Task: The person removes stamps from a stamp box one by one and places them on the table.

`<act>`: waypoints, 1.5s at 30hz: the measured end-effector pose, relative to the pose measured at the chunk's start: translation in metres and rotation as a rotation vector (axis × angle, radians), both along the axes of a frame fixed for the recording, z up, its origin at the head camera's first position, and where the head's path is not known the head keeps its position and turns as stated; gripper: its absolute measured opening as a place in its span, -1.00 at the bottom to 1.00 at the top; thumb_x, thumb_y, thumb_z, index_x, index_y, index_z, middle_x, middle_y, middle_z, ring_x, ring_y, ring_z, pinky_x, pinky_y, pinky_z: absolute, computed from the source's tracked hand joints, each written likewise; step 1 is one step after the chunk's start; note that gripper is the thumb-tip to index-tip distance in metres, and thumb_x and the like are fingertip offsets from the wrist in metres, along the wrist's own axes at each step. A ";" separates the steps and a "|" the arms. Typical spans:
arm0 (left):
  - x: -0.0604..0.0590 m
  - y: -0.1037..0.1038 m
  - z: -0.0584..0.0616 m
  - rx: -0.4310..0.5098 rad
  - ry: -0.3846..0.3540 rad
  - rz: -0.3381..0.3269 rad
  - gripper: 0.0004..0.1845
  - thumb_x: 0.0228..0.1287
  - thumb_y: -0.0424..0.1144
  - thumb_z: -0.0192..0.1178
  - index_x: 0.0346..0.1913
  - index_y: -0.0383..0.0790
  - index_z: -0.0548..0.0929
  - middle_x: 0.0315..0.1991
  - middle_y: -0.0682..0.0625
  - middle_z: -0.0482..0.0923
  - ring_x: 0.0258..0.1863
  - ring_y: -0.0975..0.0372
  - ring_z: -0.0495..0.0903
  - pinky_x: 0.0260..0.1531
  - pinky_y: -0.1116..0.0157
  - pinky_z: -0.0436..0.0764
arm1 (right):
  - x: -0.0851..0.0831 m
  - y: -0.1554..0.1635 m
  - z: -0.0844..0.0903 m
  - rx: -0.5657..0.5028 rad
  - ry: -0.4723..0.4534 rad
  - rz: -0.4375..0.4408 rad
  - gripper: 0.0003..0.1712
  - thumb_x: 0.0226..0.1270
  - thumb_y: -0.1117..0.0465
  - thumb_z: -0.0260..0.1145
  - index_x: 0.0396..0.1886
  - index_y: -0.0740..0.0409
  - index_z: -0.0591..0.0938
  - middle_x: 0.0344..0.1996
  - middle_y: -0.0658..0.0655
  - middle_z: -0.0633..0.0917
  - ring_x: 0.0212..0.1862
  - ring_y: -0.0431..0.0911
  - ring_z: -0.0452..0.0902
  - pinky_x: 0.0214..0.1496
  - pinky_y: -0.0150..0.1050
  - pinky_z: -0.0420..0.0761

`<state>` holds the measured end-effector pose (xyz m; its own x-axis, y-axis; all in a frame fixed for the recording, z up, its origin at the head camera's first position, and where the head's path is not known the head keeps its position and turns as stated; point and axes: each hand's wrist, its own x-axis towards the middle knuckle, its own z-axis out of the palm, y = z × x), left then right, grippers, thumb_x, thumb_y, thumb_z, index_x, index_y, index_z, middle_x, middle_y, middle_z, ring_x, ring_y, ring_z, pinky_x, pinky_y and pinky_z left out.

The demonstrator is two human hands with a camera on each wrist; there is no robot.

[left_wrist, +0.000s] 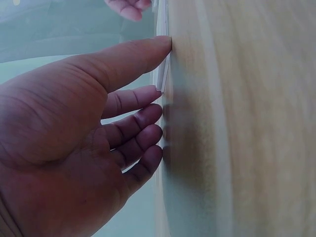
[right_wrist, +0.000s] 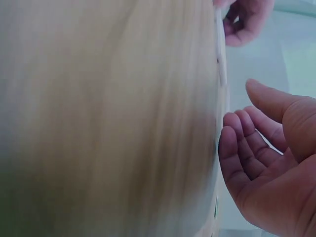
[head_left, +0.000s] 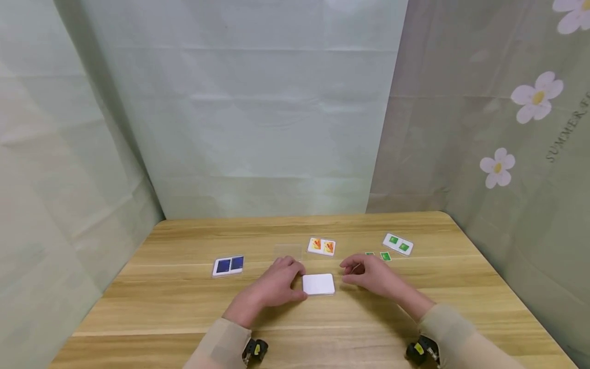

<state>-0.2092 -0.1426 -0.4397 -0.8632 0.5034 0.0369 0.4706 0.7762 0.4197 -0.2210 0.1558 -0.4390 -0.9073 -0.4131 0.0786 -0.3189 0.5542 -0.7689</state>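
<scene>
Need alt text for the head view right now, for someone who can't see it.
Two hands rest on a wooden table beside a blank white card; the left hand touches its edge, the right hand sits apart. Beyond lie blue, orange and green picture cards.

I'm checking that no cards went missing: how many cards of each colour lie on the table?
Blue card: 1
Orange card: 1
Green card: 1, plus a second green one partly hidden behind the right hand
Plain white card, touched by the left hand: 1
Total: 5
</scene>
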 end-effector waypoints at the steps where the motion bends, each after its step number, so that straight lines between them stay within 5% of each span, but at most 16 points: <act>1: 0.000 0.000 0.000 0.000 -0.001 -0.001 -0.47 0.31 -0.06 0.63 0.20 -0.24 0.70 0.22 -0.12 0.57 0.21 0.02 0.48 0.33 -0.05 0.56 | 0.001 -0.002 -0.001 -0.001 -0.001 0.016 -0.70 0.46 0.24 0.58 0.10 0.25 0.78 -0.16 0.04 0.78 -0.11 -0.11 0.65 -0.13 -0.30 0.65; 14: 0.002 0.000 0.004 0.014 0.000 -0.009 -0.49 0.29 -0.08 0.65 0.16 -0.24 0.71 0.17 -0.09 0.58 0.14 0.04 0.48 0.25 -0.04 0.58 | 0.003 -0.018 -0.002 0.028 -0.038 0.108 -0.46 0.28 0.26 0.71 0.21 0.27 0.75 -0.15 0.05 0.71 -0.11 -0.06 0.58 -0.10 -0.30 0.60; 34: 0.002 0.000 0.002 0.027 -0.016 -0.009 -0.47 0.29 -0.08 0.65 0.19 -0.24 0.71 0.17 -0.08 0.57 0.14 0.06 0.47 0.23 -0.01 0.59 | 0.001 -0.027 -0.006 0.075 -0.008 0.142 -0.56 0.19 0.30 0.73 0.02 0.17 0.74 -0.21 0.02 0.62 -0.16 -0.06 0.46 -0.14 -0.26 0.47; 45: -0.005 -0.015 0.006 0.142 -0.045 0.017 -0.50 0.36 -0.14 0.60 0.24 -0.27 0.70 0.22 -0.11 0.61 0.20 0.01 0.60 0.32 -0.09 0.62 | 0.003 -0.028 -0.006 0.062 0.004 0.131 -0.56 0.15 0.33 0.74 -0.02 0.18 0.73 -0.22 0.04 0.61 -0.17 -0.07 0.44 -0.15 -0.27 0.45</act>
<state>-0.2141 -0.1580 -0.4341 -0.8738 0.4815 0.0678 0.4365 0.7153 0.5458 -0.2181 0.1276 -0.4447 -0.8452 -0.5319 0.0530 -0.3949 0.5544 -0.7326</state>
